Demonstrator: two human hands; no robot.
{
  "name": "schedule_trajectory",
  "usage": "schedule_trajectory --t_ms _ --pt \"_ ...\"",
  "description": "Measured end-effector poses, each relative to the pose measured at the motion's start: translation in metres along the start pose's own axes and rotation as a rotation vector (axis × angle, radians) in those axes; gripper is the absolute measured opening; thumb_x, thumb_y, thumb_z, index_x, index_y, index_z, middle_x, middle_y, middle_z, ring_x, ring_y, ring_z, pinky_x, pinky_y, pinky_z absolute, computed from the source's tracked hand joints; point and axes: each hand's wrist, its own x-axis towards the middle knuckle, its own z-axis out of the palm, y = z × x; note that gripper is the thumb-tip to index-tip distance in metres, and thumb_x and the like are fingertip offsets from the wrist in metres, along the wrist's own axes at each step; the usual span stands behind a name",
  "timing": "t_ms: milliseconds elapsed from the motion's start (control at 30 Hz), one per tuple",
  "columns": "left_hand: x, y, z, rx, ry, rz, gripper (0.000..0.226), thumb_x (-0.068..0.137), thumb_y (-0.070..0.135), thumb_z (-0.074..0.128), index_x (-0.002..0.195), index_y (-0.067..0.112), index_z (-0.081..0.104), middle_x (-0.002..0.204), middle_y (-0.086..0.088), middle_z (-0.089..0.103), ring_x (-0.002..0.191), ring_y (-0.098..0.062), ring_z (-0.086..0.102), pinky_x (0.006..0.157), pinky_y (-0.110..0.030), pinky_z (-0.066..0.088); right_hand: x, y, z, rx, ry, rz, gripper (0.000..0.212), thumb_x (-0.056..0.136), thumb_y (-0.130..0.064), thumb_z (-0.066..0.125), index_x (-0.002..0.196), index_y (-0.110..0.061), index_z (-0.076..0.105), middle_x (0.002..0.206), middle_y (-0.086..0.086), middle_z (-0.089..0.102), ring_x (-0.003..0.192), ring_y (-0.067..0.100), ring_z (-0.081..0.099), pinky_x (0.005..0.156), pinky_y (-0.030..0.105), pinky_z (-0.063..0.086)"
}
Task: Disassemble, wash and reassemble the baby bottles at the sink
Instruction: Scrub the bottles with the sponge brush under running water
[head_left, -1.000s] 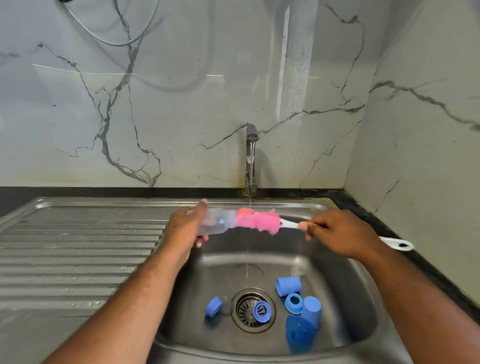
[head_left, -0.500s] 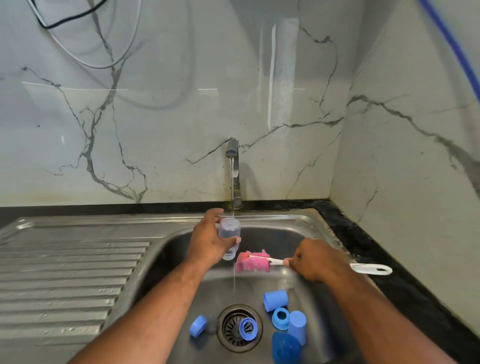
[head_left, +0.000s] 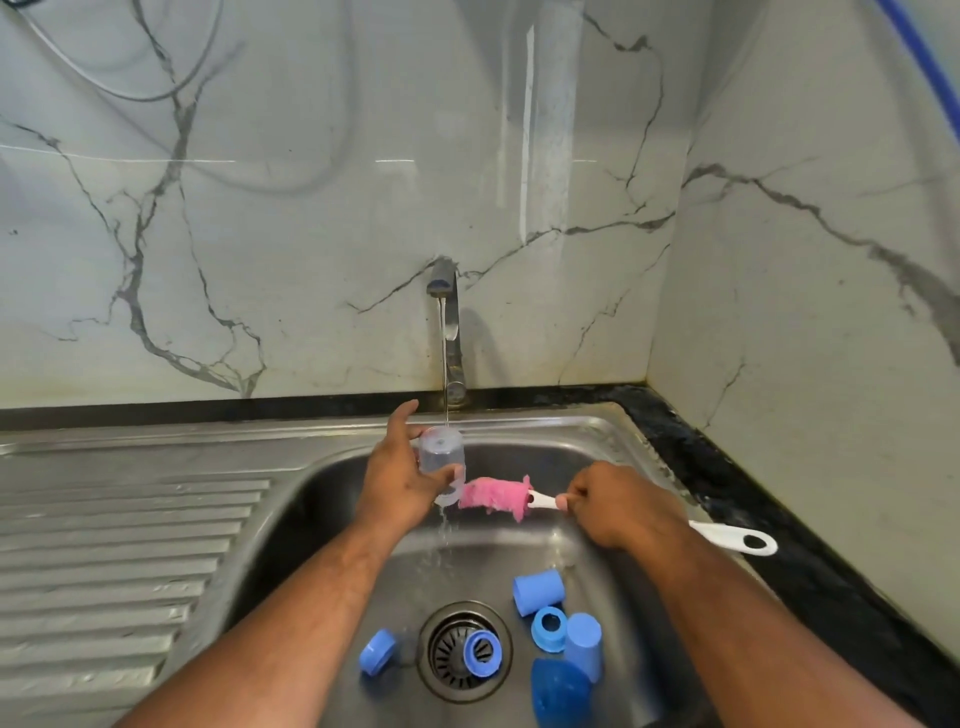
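Marble walls (head_left: 311, 218), steel sink (head_left: 545, 422), tap (head_left: 450, 312) running: a second ago the pink brush (head_left: 496, 496) was inside the clear bottle (head_left: 441, 457) held level; now it is out, and the bottle stands on end under the stream, water spilling from its lower end. My left hand (head_left: 400, 483) grips the bottle over the basin, my right hand (head_left: 623, 509) clasps the brush handle. Scrubbing looks done, rinsing begun; blue caps and rings (head_left: 538, 590) wait by the drain (head_left: 445, 649).
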Motion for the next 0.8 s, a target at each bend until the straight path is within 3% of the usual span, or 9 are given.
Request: schedule_trajectory --t_ms 200,267,333,433,567,667,800 --pt "-0.001 -0.004 -0.005 -0.082 0.036 -0.032 0.1 0.075 0.021 0.09 0.153 0.03 0.029 0.124 0.006 0.059 0.102 -0.016 0.063 0.089 -0.033 0.055 0.001 0.001 0.001 0.043 0.008 0.014 0.022 0.098 -0.05 0.058 0.096 -0.031 0.07 0.085 -0.007 0.067 0.082 0.015 0.063 0.087 0.04 0.054" --pt "0.0 -0.004 -0.009 -0.137 0.057 -0.079 0.092 0.08 0.024 0.086 0.153 0.034 0.03 0.122 0.003 0.058 0.105 -0.019 0.062 0.092 -0.037 0.054 0.002 0.001 0.001 0.048 0.008 0.018 0.022 0.098 -0.05 0.058 0.097 -0.032 0.07 0.086 -0.007 0.067 0.083 0.015 0.063 0.087 0.04 0.054" --pt "0.002 -0.006 -0.013 -0.26 0.05 -0.162 0.078 0.086 0.026 0.08 0.15 0.037 0.037 0.12 -0.002 0.06 0.104 -0.021 0.064 0.084 -0.033 0.055 0.003 0.002 0.001 0.047 0.012 0.018 0.022 0.098 -0.05 0.058 0.099 -0.032 0.07 0.088 -0.007 0.067 0.085 0.015 0.063 0.088 0.04 0.054" --pt "0.0 -0.011 -0.021 -0.551 0.027 -0.368 0.051 0.091 0.039 0.074 0.134 0.02 0.055 0.122 -0.013 0.065 0.091 -0.024 0.071 0.074 -0.032 0.06 0.003 0.002 0.0 0.047 0.014 0.013 0.022 0.099 -0.05 0.057 0.099 -0.032 0.07 0.089 -0.007 0.067 0.085 0.015 0.063 0.088 0.039 0.054" --pt "-0.012 -0.006 -0.032 -0.65 -0.022 -0.545 0.051 0.087 0.054 0.07 0.109 0.009 0.064 0.093 -0.013 0.071 0.077 -0.023 0.064 0.069 -0.032 0.052 0.0 0.001 -0.003 0.048 0.006 0.014 0.023 0.099 -0.051 0.057 0.097 -0.031 0.069 0.087 -0.006 0.067 0.084 0.015 0.063 0.087 0.038 0.054" --pt "-0.017 0.006 -0.035 -0.785 -0.085 -0.6 0.043 0.083 0.036 0.078 0.11 0.005 0.066 0.1 -0.016 0.074 0.088 -0.025 0.069 0.077 -0.032 0.058 -0.002 -0.001 -0.004 0.064 0.004 0.018 0.024 0.099 -0.05 0.058 0.097 -0.029 0.069 0.088 -0.005 0.068 0.084 0.015 0.063 0.084 0.034 0.052" --pt "-0.024 0.012 -0.024 -0.751 -0.148 -0.472 0.044 0.082 0.02 0.081 0.121 0.011 0.061 0.112 -0.013 0.072 0.099 -0.029 0.073 0.079 -0.032 0.062 -0.001 -0.001 -0.003 0.081 -0.005 0.022 0.024 0.099 -0.048 0.058 0.096 -0.027 0.07 0.085 -0.004 0.067 0.082 0.014 0.062 0.078 0.032 0.049"
